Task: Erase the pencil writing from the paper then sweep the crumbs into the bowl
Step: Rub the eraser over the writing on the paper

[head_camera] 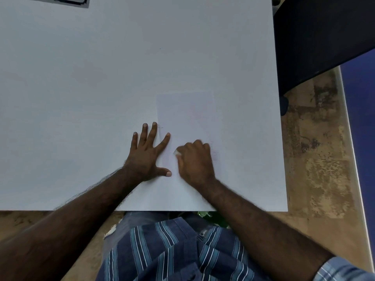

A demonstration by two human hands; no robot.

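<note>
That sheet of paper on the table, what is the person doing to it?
A person is rubbing the paper with a small white eraser pinched in the right hand. The left hand lies flat, fingers spread, pinning the sheet's left edge to the white table. No bowl is in view.

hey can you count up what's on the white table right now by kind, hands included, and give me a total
Bare hands: 2, the left hand pressing flat and the right hand gripping the eraser
Sheets of white paper: 1
Small white erasers: 1
Dark flat objects at the far table edge, cut off by the frame: 1
Total: 5
No bowl is in view.
</note>
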